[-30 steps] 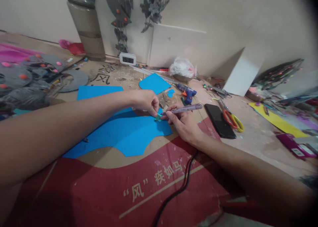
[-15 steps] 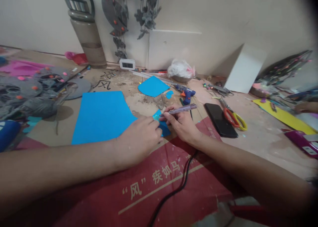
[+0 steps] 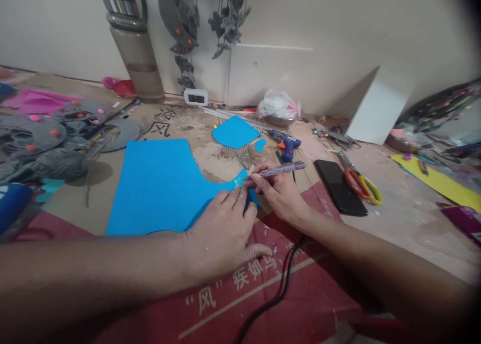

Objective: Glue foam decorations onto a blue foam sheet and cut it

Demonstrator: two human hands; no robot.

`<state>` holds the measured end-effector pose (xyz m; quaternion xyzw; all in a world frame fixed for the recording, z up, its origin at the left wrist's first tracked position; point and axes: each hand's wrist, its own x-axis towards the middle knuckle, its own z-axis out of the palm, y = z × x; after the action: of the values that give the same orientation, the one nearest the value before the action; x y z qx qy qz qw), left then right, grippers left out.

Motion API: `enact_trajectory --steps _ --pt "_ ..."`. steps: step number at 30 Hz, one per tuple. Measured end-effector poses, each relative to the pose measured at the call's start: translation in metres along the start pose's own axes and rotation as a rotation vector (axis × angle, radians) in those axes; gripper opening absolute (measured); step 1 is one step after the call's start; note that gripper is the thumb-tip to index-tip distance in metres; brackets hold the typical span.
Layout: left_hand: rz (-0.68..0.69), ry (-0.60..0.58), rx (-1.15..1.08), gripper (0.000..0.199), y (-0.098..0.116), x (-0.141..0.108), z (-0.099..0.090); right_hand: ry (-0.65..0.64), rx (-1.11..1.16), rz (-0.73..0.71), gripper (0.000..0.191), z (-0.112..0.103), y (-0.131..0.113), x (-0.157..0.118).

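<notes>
My left hand point(image 3: 225, 228) lies spread on the lower right part of a large blue sheet point(image 3: 158, 178), which has a curved cut-out along its right side. Between my right thumb and fingers is a purple pen point(image 3: 281, 169); my right hand point(image 3: 280, 191) rests at the sheet's right end. A small light-teal cut-out point(image 3: 239, 181) lies on the blue there, by the pen tip and my left fingertips. Beyond the hands, a separate blue piece point(image 3: 236, 132) with a curved edge sits over a bunch of thin pins. Beside it is a small blue scrap point(image 3: 260, 144).
On the right lie a black phone point(image 3: 340, 187) and scissors point(image 3: 363, 183) with red and yellow handles. A blue glue gun point(image 3: 289, 147) is behind my right hand. A bottle point(image 3: 137, 63) stands at the back left. A black cable point(image 3: 278, 294) crosses the red cardboard.
My left hand has flattened, its fingers and thumb spreading over the blue sheet. The teal cut-out shows more clearly. My right hand keeps the pen near it. The view has shifted slightly.
</notes>
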<state>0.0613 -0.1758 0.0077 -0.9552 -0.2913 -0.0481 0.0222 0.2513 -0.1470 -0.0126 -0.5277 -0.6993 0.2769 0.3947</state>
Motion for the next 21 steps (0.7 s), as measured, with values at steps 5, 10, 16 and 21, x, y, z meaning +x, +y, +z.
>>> enact_trajectory --steps 5,10,16,21 --pt "0.001 -0.032 -0.009 0.090 0.001 0.002 0.002 -0.006 0.003 0.000 0.025 -0.001 -0.002 0.001" --pt "0.009 -0.031 -0.021 0.089 0.002 0.004 0.003 -0.038 0.036 0.032 0.024 -0.003 -0.011 0.006" --pt "-0.003 0.025 -0.019 0.088 0.004 -0.001 0.005 -0.051 -0.003 -0.017 0.019 0.000 -0.020 0.013" --pt "0.007 0.098 -0.003 0.083 0.004 -0.002 0.007 -0.066 -0.098 -0.075 0.014 0.003 -0.020 0.016"
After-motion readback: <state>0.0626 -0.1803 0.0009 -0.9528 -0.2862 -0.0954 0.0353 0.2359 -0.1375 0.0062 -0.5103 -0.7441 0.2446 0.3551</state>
